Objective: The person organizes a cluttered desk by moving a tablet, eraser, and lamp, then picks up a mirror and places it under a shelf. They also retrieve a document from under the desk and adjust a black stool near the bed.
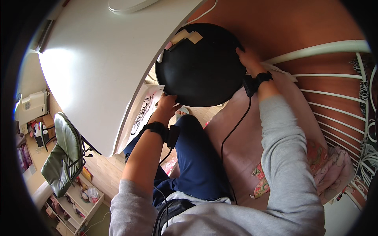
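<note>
A large round black tray or shallow basin (203, 67) is held in front of me, between the white table and the bed. My left hand (167, 105) grips its lower left rim, with the fingers partly hidden beneath it. My right hand (249, 60) holds the right rim, thumb over the edge. At the upper left rim lie pale yellow, squarish pieces (195, 37), which I cannot name surely, and a dark thin strip beside them. A paper with black brush marks (144, 110) hangs at the table's edge, close to my left hand. Each wrist wears a black strapped device with a cable.
The white table (97, 59) fills the upper left. A bed with pink bedding (236, 141) and a white metal bed frame (330, 76) stands at the right. A green cushioned chair (63, 156) and an open shelf unit (79, 203) are at the lower left. A white cable runs behind the basin.
</note>
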{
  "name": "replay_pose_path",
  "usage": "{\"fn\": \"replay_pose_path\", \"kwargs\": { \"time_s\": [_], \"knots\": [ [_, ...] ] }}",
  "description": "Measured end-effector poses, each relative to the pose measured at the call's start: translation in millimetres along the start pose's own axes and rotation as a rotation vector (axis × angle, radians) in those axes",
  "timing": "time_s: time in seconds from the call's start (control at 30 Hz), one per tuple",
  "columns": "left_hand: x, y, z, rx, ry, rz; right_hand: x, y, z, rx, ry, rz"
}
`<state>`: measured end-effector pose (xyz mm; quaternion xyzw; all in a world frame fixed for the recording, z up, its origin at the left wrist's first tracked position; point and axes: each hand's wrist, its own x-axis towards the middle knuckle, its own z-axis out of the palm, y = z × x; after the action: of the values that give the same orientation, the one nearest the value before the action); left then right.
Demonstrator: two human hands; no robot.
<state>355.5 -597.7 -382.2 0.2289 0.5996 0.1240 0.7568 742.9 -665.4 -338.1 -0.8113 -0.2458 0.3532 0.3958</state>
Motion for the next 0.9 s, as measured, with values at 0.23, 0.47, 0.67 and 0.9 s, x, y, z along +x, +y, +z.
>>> {"fn": "replay_pose_path", "kwargs": {
  "time_s": [0.23, 0.47, 0.67, 0.9],
  "knots": [
    [22.8, -12.0, 0.2, 0.201, -0.061, 0.138, 10.1, 19.3, 2.2, -0.668, 0.103, -0.185],
    [3.2, 5.6, 19.5, 0.489, 0.131, -0.184, 0.2, 13.6, 4.8, -0.941, 0.098, -0.109],
    [-9.6, -3.9, 31.1, 0.456, 0.068, -0.123, -2.5, 1.3, 4.9, -0.994, 0.131, 0.078],
    [23.3, -6.1, 17.6, 0.598, -0.015, -0.132, 11.2, 18.3, 5.7, -0.977, 0.103, 0.094]
  ]
}}
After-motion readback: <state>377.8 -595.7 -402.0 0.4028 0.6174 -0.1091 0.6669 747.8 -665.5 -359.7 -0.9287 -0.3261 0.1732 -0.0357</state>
